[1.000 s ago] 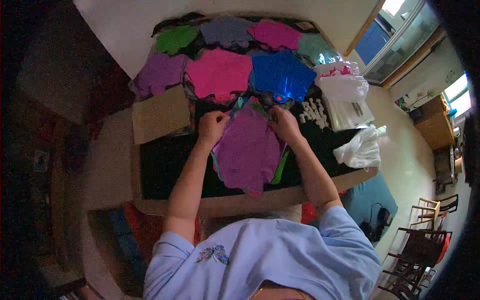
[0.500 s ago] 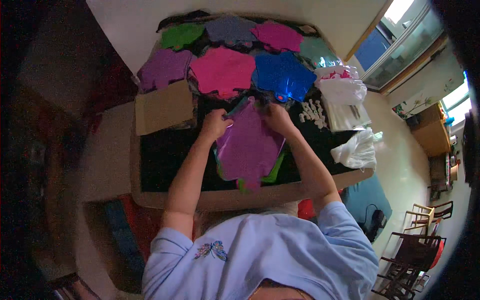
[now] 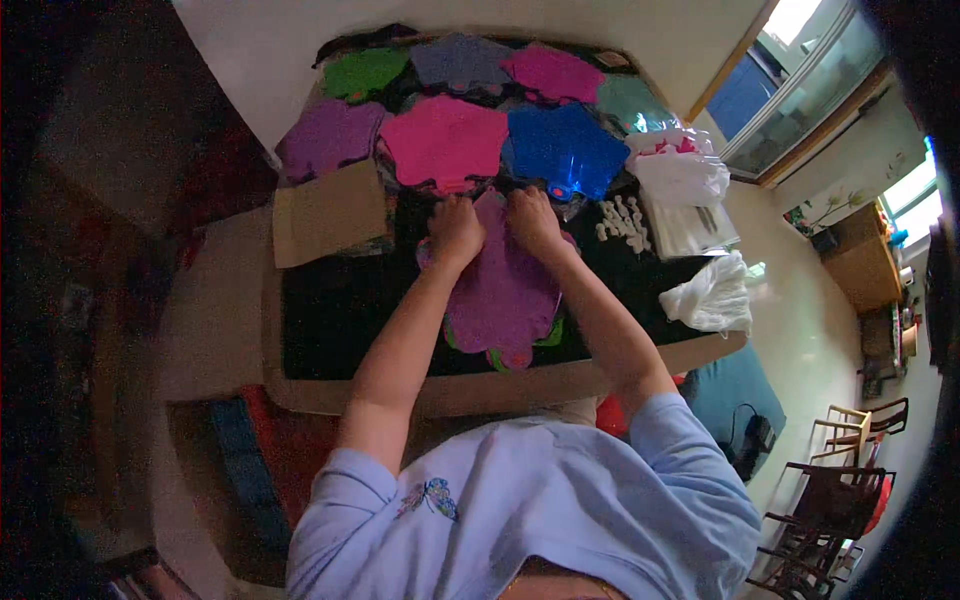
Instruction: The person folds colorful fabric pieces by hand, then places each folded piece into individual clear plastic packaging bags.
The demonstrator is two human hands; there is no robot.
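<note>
Flat on the dark table top in front of me lies a purple, wavy-edged foil sheet (image 3: 497, 300) with a small rounded tab at its near end, like an uninflated foil balloon. Green edges (image 3: 549, 333) of another sheet peek out beneath it. My left hand (image 3: 456, 232) has its fingers curled down at the sheet's far left part. Opposite, my right hand (image 3: 537, 222) is bent over the far right part, close to the left one. Both sets of fingertips are partly hidden.
Beyond lie flat pink (image 3: 446, 142), blue (image 3: 566, 150), purple (image 3: 330, 138) and green (image 3: 365, 73) star-like pieces. Brown cardboard (image 3: 331, 215) sits left. To the right are small white pieces (image 3: 623, 225), clear plastic packs (image 3: 692, 230), a white bag (image 3: 682, 175) and a white bundle (image 3: 708, 297).
Both hands have moved inward and slightly away from me, closer together. The purple foil balloon, lifted and shiny before, now lies flatter on the green one.
</note>
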